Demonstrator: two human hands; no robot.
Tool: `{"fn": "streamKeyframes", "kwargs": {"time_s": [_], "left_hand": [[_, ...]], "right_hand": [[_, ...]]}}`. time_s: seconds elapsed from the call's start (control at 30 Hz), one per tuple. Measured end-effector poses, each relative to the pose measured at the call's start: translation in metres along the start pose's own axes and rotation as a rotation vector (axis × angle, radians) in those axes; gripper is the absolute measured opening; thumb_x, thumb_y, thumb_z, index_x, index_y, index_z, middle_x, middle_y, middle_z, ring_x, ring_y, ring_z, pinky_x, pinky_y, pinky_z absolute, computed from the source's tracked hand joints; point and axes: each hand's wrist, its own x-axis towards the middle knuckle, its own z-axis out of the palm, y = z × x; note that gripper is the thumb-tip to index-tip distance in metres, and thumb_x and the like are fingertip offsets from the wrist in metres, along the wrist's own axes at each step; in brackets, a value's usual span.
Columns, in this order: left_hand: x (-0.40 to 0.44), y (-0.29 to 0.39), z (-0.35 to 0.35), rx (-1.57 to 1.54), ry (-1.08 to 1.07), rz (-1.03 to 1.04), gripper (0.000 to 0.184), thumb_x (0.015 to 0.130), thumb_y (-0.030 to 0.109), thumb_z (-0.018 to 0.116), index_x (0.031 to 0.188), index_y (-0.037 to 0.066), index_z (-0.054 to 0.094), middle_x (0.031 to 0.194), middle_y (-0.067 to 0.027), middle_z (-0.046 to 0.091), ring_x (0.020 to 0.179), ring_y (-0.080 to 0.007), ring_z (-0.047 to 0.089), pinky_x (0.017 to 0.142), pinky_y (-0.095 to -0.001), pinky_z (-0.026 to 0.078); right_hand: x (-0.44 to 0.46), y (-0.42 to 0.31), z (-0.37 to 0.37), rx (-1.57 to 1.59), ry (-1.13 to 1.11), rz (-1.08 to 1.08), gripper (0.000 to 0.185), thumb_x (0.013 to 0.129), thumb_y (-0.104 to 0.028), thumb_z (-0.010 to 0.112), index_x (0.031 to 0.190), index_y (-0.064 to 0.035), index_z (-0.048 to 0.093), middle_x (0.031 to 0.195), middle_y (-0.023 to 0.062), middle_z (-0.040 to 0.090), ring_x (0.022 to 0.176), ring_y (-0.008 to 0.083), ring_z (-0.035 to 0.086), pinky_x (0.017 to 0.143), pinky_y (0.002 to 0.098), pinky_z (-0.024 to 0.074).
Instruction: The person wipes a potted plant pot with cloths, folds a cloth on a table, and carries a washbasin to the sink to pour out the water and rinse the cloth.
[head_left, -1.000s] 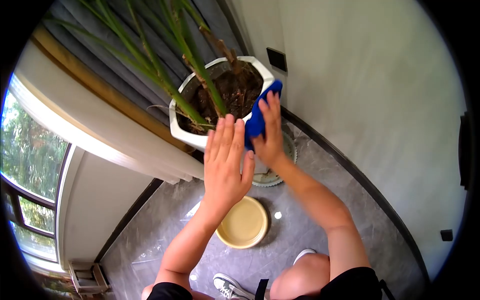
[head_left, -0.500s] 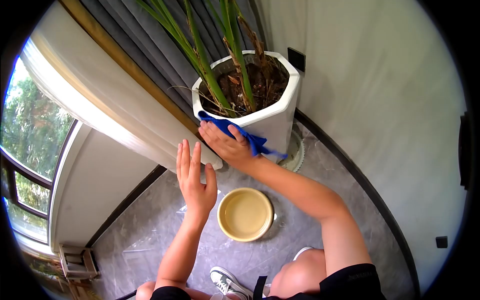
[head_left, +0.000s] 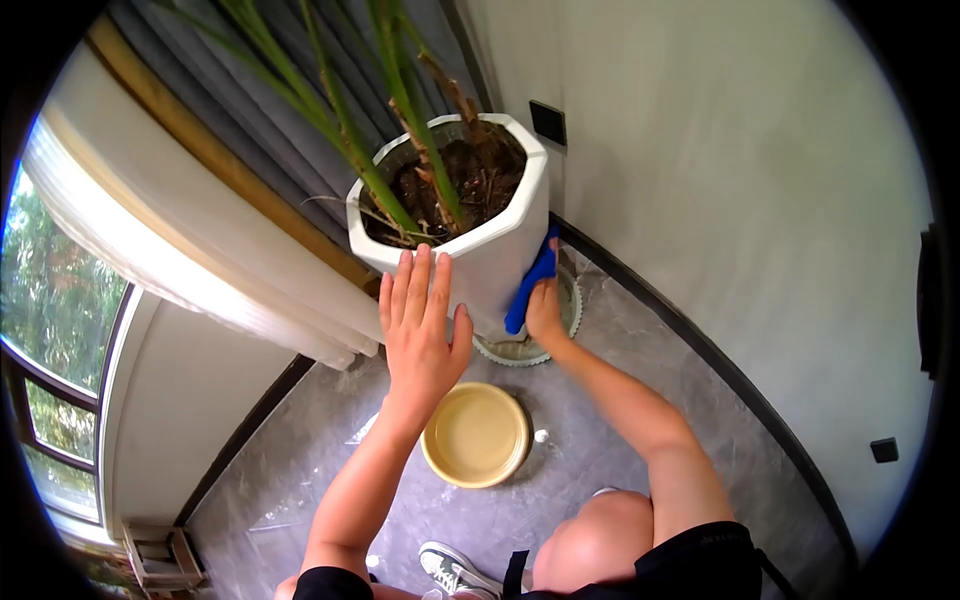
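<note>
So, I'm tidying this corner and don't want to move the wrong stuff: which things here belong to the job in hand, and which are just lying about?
In the job:
- blue cloth, in the right hand
- white pot, under the cloth
- yellow basin, probably

Apparently just there:
- curtains
- small wooden stand

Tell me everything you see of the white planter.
The white planter stands upright on a round, scalloped saucer. Smooth and faceted, perhaps ceramic or plastic, it has a thick angular rim around brown soil and a green-stemmed plant. The right hand has a blue cloth against its side; the left hand overlaps the near rim, contact unclear.
</note>
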Motion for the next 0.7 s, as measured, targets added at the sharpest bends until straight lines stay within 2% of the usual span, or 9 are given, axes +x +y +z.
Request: {"fn": "streamKeyframes", "kwargs": {"time_s": [0.17,0.2,0.27,0.37,0.47,0.53,0.6,0.7], "left_hand": [[0.001,-0.001,0.012,0.014,0.028,0.005,0.063,0.084,0.008,0.065,0.145,0.001,0.050,0.148,-0.0189,0.049,0.140,-0.0360,0.042,0.117,-0.0521,0.027],[0.002,-0.002,0.013,0.051,0.033,0.004,0.063,0.084,0.008,0.065,0.144,0.002,0.050,0.147,-0.0186,0.049,0.140,-0.0352,0.043,0.117,-0.0521,0.027],[0.002,-0.004,0.016,0.057,0.030,0.005,0.062,0.083,0.008,0.066,0.143,0.002,0.051,0.146,-0.0175,0.051,0.140,-0.0338,0.044,0.117,-0.0512,0.027],[0.003,-0.007,0.020,0.064,0.085,0.023,0.060,0.083,0.007,0.065,0.141,0.002,0.053,0.144,-0.0161,0.053,0.137,-0.0330,0.047,0.116,-0.0497,0.029],[0.003,-0.007,0.021,0.070,0.086,0.026,0.060,0.082,0.006,0.065,0.141,0.002,0.053,0.144,-0.0163,0.053,0.137,-0.0331,0.047,0.116,-0.0493,0.030],[0.004,-0.006,0.021,0.079,0.083,0.020,0.060,0.082,0.006,0.065,0.141,0.002,0.053,0.145,-0.0169,0.052,0.137,-0.0339,0.047,0.116,-0.0495,0.029],[0.009,-0.002,0.021,0.087,0.087,0.022,0.060,0.082,0.007,0.065,0.141,0.001,0.053,0.145,-0.0176,0.052,0.137,-0.0347,0.047,0.116,-0.0497,0.029],[0.021,0.013,0.018,0.104,0.093,0.057,0.062,0.084,0.009,0.065,0.144,0.001,0.050,0.149,-0.0207,0.047,0.141,-0.0381,0.042,0.118,-0.0511,0.026]], "right_hand": [[0.013,-0.034,0.009,-0.087,0.068,-0.210,0.069,0.104,-0.040,0.039,0.157,-0.0009,0.021,0.163,0.0252,0.017,0.151,0.0451,0.016,0.122,0.0509,0.0175],[0.031,-0.052,0.011,-0.112,0.098,-0.331,0.068,0.104,-0.040,0.041,0.158,-0.0020,0.021,0.163,0.0245,0.018,0.150,0.0470,0.018,0.121,0.0538,0.0184],[0.058,-0.099,0.013,-0.127,0.162,-0.404,0.067,0.102,-0.031,0.046,0.157,-0.0004,0.022,0.162,0.0255,0.022,0.149,0.0469,0.021,0.121,0.0529,0.0200],[0.075,-0.119,0.014,-0.209,0.188,-0.467,0.063,0.102,-0.038,0.049,0.151,0.0000,0.035,0.157,0.0253,0.032,0.143,0.0506,0.031,0.117,0.0559,0.0275],[0.055,-0.085,0.019,-0.112,0.224,-0.439,0.068,0.103,-0.043,0.047,0.153,-0.0003,0.032,0.158,0.0260,0.030,0.144,0.0505,0.030,0.117,0.0562,0.0263],[0.016,-0.040,0.025,-0.128,0.183,-0.330,0.076,0.103,-0.052,0.041,0.156,-0.0009,0.023,0.160,0.0277,0.023,0.146,0.0503,0.025,0.119,0.0556,0.0217],[-0.025,0.001,0.023,-0.106,0.118,-0.173,0.076,0.104,-0.051,0.036,0.157,-0.0008,0.017,0.161,0.0289,0.018,0.148,0.0496,0.021,0.120,0.0547,0.0197],[-0.049,0.035,0.017,-0.157,0.056,-0.110,0.078,0.104,-0.052,0.036,0.158,-0.0012,0.015,0.162,0.0279,0.017,0.149,0.0491,0.019,0.120,0.0540,0.0188]]}}
